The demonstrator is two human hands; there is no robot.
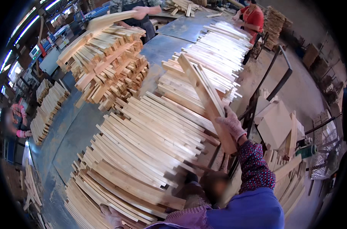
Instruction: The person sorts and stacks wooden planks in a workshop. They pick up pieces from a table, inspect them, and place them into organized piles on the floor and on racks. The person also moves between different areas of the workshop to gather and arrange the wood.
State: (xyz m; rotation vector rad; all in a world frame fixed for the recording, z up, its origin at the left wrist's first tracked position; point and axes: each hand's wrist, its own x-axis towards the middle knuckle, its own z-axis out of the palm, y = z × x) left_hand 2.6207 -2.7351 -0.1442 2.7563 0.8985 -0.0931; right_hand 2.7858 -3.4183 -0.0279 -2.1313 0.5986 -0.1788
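My right hand, in a pale work glove, is closed around the near part of a few wooden boards. They tilt up and away to the left, above rows of wooden strips laid side by side on the table. At the lower edge, my gloved left hand lies on the nearest strips with its fingers stretched out; its wrist is partly cut off. A wider, browner board lies across the strips beyond that hand.
A tall crosswise stack of wood stands on the blue-grey metal table. Across it, a person holds a board; others work at far right and left. Right of me are a black metal frame and cardboard.
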